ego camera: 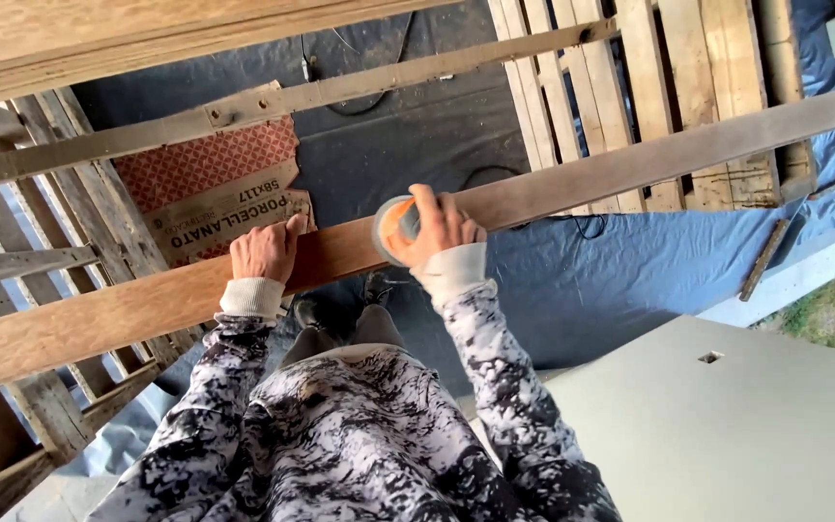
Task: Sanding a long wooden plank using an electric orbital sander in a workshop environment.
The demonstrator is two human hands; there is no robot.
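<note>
A long wooden plank (128, 309) runs across the view from lower left to upper right; its right part (688, 155) looks grey, its left part bare brown wood. My left hand (265, 249) lies flat on the plank's far edge, holding it down. My right hand (437, 227) grips an orange round sander (394, 228), its disc set against the plank where the grey meets the brown. A black cable (495, 174) trails beyond the plank.
Wooden pallets stand at the left (41, 261) and upper right (630, 87). A thinner batten (340, 92) crosses above. A flattened cardboard box (215, 184) lies on dark sheeting (408, 145). A pale grey board (727, 425) sits lower right. Blue tarp (630, 261) covers the ground.
</note>
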